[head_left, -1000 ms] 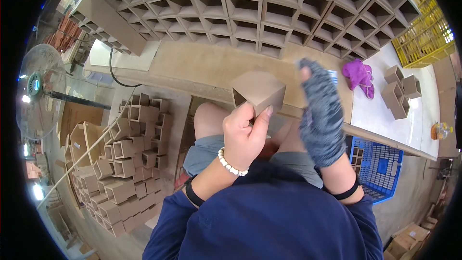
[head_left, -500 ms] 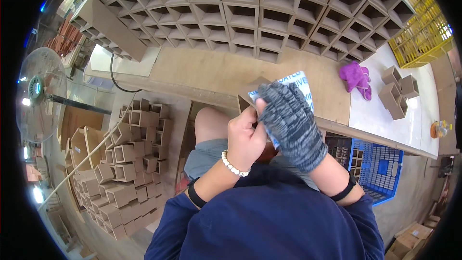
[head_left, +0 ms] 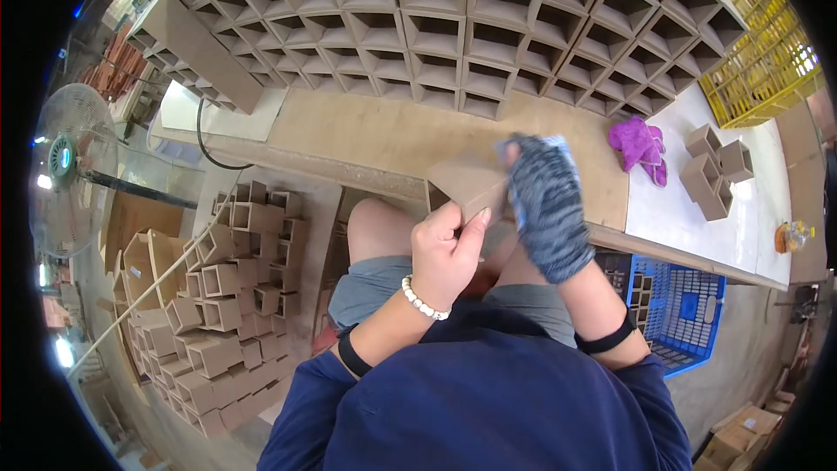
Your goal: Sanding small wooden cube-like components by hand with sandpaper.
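Observation:
In front of my lap, my left hand (head_left: 449, 240) pinches a brown square box (head_left: 471, 185) by its near edge, thumb on top. The box tilts over the bench's front edge, and one flat side faces up. To its right, my right hand (head_left: 549, 209) wears a grey and black knitted glove and is smeared by motion. Its fingers are closed on a sheet of sandpaper (head_left: 563, 153), white with blue print on its back. Most of the sheet is hidden under the glove. The glove is beside the box's right end; whether they touch I cannot tell.
Stacked open brown boxes (head_left: 433, 29) line the back of the wooden bench (head_left: 366, 135). A purple cloth (head_left: 638, 146), several loose boxes (head_left: 708, 176) and a yellow crate (head_left: 763, 92) are at right. A blue crate (head_left: 689, 307) stands below. More boxes (head_left: 214, 349) and a fan (head_left: 74, 161) stand left.
My gloved right hand has moved right, away from my left hand, with the sandpaper. More of the box's upper side now shows. My left hand has hardly moved.

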`<control>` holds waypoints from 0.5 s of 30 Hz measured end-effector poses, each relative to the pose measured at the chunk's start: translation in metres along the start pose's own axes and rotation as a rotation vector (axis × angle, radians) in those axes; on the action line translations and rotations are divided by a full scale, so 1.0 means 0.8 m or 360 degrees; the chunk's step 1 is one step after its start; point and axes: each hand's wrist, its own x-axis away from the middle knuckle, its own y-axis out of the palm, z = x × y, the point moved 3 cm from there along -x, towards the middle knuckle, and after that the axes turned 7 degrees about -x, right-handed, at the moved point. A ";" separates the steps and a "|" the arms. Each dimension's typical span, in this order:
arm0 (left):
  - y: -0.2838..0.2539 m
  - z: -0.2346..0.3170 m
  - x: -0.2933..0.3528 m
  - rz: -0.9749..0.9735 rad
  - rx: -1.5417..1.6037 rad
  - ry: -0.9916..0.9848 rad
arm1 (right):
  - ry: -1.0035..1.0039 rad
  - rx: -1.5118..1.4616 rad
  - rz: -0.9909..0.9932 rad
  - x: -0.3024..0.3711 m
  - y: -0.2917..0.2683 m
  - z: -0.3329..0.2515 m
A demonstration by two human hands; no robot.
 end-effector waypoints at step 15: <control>-0.002 0.019 -0.003 0.0145 -0.0251 0.0480 | 0.0085 -0.0037 0.0229 -0.006 -0.012 0.009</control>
